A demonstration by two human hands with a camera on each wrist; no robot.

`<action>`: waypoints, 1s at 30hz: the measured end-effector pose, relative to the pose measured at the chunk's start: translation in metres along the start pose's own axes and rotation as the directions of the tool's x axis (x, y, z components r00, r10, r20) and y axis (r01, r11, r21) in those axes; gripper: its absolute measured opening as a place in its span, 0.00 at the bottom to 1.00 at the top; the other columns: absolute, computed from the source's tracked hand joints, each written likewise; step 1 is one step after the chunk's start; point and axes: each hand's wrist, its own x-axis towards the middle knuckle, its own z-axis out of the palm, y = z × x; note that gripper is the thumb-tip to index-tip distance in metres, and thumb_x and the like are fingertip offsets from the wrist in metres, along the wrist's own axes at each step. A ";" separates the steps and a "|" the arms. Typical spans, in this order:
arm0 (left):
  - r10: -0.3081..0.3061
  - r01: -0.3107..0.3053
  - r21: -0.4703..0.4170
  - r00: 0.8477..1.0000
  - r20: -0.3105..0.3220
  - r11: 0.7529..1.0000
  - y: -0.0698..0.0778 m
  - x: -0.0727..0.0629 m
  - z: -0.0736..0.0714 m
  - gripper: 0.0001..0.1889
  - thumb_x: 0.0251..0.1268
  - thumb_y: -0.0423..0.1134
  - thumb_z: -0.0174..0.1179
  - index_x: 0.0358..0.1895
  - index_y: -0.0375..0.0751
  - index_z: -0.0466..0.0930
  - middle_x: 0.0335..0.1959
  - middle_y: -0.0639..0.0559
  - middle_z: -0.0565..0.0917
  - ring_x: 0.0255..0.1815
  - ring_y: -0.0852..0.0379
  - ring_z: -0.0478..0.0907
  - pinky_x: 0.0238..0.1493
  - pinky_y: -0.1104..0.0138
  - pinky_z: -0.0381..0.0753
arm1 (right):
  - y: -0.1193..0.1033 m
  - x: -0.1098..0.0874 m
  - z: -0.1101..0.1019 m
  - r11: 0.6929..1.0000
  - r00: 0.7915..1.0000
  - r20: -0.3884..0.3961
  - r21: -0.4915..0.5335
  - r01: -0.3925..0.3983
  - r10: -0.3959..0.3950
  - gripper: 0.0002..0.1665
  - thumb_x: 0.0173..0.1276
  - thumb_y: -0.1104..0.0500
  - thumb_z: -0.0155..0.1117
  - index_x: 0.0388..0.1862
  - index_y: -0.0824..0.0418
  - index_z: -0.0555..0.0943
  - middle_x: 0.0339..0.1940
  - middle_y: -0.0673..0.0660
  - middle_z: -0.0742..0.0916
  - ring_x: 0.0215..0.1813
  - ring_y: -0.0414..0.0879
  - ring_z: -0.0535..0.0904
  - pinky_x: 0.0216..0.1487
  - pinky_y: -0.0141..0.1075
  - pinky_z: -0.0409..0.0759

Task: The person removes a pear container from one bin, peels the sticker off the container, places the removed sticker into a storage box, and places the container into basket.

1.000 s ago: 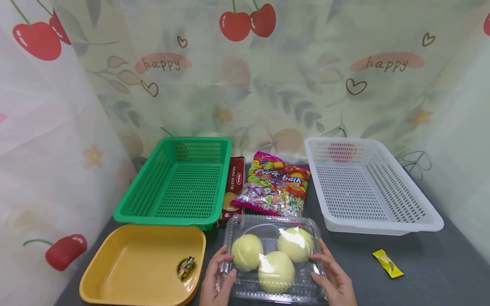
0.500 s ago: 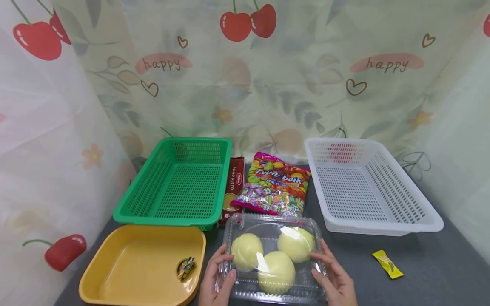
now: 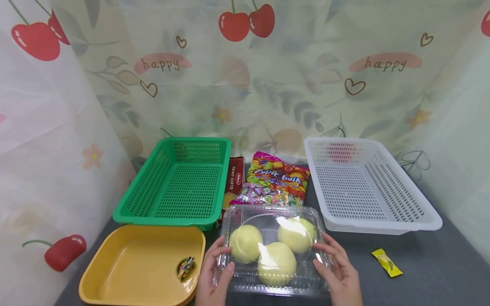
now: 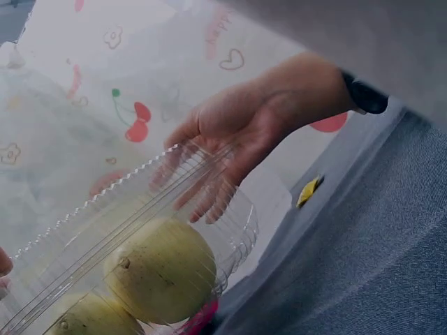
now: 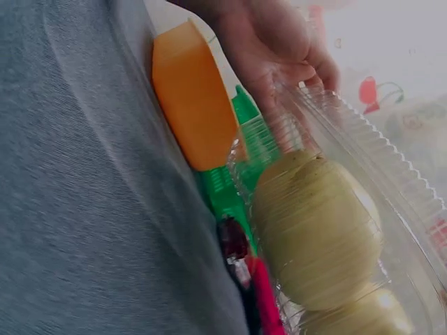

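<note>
A clear plastic clamshell box (image 3: 239,285) holds three round, pale yellow-green fruits (image 3: 277,263). Its lid looks closed. My left hand (image 3: 211,272) grips the box's left side, thumb over the near part of the rim and fingers along the side. On the opposite side, my right hand (image 3: 340,270) holds it the same way. In the left wrist view the right hand (image 4: 237,125) has its fingers under and around the box end, with fruit (image 4: 162,271) visible through the wall. The right wrist view shows the box raised off the grey tabletop, the left hand (image 5: 269,49) at its far end.
Behind the box lie a colourful candy bag (image 3: 275,178) and a dark red packet (image 3: 235,176). A green basket (image 3: 126,212) and yellow tray (image 3: 141,229) stand left; a white basket (image 3: 383,226) and small yellow packet (image 3: 387,262) are right. A small dark wrapper (image 3: 186,268) lies in the tray.
Both hands have raised the box slightly and moved it a little away from me; it now covers the candy bag's lower edge. The baskets, tray and packets stay put.
</note>
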 end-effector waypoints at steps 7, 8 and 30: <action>0.045 -0.045 -0.005 0.999 0.019 0.999 0.010 0.002 -0.003 0.12 0.63 0.27 0.52 0.50 0.31 0.70 0.68 0.41 0.63 0.70 0.42 0.54 0.67 0.39 0.50 | -0.018 0.006 0.006 0.996 0.999 -0.014 0.078 0.048 -0.047 0.18 0.62 0.73 0.58 0.52 0.74 0.74 0.61 0.48 0.69 0.64 0.37 0.61 0.55 0.19 0.63; 0.054 -0.054 -0.005 0.998 0.021 0.999 0.012 0.003 -0.004 0.12 0.64 0.27 0.52 0.50 0.32 0.70 0.68 0.42 0.62 0.70 0.42 0.54 0.67 0.38 0.49 | -0.021 0.006 0.007 0.994 0.999 -0.019 0.097 0.047 -0.045 0.18 0.61 0.73 0.58 0.52 0.74 0.74 0.61 0.49 0.70 0.65 0.38 0.61 0.56 0.20 0.62; 0.121 -0.121 0.031 0.993 -0.008 0.992 0.039 0.018 -0.030 0.13 0.66 0.27 0.50 0.53 0.31 0.67 0.70 0.49 0.60 0.75 0.42 0.46 0.67 0.37 0.46 | -0.059 0.027 0.033 0.948 0.982 0.025 0.270 0.171 -0.185 0.19 0.58 0.77 0.58 0.50 0.73 0.75 0.58 0.53 0.75 0.65 0.43 0.67 0.61 0.21 0.68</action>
